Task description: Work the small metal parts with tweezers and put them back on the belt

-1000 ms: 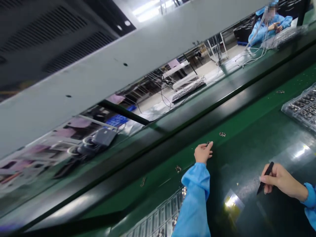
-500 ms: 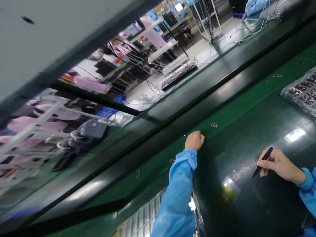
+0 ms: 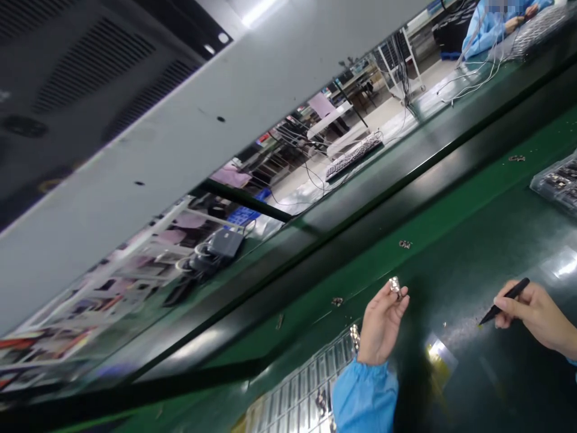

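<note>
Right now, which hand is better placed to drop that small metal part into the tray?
Left, probably: the left hand pinches the metal part beside the tray, while the right hand holds a black pen.

The small metal part (image 3: 395,287) in the left hand (image 3: 381,325) is too small for telling its kind; at three o'clock, the picture edge cuts the tray (image 3: 556,183).

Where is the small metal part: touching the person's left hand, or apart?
Touching: the head view shows the small metal part held at the fingertips of the left hand.
</note>
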Motion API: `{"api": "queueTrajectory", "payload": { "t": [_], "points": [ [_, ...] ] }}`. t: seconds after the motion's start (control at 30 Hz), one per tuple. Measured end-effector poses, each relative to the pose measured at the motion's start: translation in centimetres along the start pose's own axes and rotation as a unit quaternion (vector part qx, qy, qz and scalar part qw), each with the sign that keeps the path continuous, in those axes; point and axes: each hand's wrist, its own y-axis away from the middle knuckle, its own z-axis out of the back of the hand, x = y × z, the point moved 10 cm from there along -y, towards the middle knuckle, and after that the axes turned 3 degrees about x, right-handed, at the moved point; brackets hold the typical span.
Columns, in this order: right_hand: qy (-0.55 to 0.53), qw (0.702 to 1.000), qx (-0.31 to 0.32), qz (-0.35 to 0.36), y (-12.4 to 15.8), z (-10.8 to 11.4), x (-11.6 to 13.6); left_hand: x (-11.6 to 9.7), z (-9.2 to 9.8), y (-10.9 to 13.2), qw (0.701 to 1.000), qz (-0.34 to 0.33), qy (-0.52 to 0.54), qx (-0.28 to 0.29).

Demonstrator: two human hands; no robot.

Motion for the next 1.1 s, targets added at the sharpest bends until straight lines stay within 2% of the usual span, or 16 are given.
{"api": "queueTrajectory", "payload": {
  "t": [0.17, 0.27, 0.4, 0.63, 1.1],
  "points": [
    [-0.048, 0.996, -0.064, 0.042, 0.2, 0.7, 0.2, 4.9, -4.5, 3.5, 0.984, 0.072, 0.155, 0.045],
    [-0.083, 0.987, -0.12, 0.063, 0.3, 0.6, 0.4, 6.7, -7.3, 4.9, 0.984, 0.083, 0.139, 0.077],
    [-0.088, 0.981, -0.148, 0.085, -0.1, -0.4, 0.5, 8.3, -9.0, 5.7, 0.988, 0.073, 0.103, 0.084],
    [0.014, 0.978, -0.185, 0.093, -0.4, 0.2, -0.2, 10.4, -9.5, 5.7, 0.988, 0.08, 0.099, 0.089],
    [0.044, 0.979, -0.177, 0.088, -0.3, -0.4, 0.1, 10.2, -9.8, 5.9, 0.989, 0.064, 0.104, 0.083]
  ]
}}
